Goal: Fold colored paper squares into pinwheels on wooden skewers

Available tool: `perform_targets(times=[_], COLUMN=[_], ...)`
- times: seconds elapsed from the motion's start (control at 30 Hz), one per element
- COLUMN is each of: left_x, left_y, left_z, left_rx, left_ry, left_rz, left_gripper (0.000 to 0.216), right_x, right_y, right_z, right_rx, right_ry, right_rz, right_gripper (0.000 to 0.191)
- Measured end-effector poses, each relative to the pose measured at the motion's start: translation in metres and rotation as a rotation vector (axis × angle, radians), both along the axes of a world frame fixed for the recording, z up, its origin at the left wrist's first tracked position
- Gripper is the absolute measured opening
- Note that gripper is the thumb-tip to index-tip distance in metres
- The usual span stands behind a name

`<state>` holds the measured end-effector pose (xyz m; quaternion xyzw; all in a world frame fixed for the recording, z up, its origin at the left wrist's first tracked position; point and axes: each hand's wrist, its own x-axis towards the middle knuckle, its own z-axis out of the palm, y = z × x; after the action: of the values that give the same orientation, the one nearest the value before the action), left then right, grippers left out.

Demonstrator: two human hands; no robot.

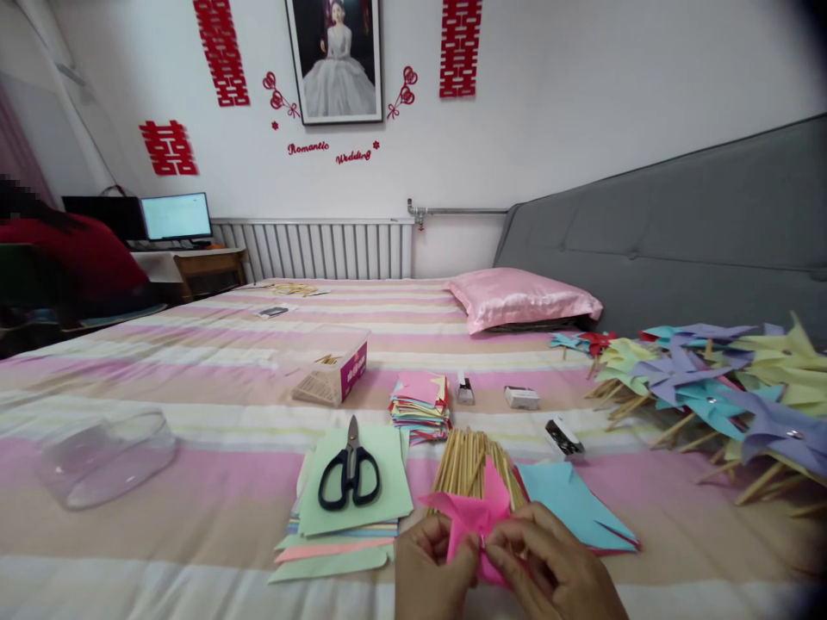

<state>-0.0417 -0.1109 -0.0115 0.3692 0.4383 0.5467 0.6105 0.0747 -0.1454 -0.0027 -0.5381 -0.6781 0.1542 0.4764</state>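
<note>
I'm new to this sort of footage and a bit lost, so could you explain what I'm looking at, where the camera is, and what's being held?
There is no machine here, just a person's bare hands. The single picture comes from a camera worn on that person's head, looking forward and down.

The left hand and right hand together hold pink paper folded like a pinwheel.

The surface is a bed with a striped cover. Just beyond the hands lies a bundle of wooden sticks. To the left, scissors rest on green paper; to the right are blue paper and, farther over, many pinwheels on sticks.
</note>
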Motion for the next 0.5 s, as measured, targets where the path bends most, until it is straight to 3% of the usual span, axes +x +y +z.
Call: perform_targets(times=[0.5], left_x=[-0.0013], left_y=[-0.0028], left_z=[0.0009], left_rx=[0.061], left_ry=[0.016], left_rz=[-0.033], left_gripper=[0.015], right_x=[0.0030], right_y=[0.0010], right_z=[0.0013], right_rx=[-0.138], right_ry=[0.096], right_rz=[0.025], right_gripper=[0.025])
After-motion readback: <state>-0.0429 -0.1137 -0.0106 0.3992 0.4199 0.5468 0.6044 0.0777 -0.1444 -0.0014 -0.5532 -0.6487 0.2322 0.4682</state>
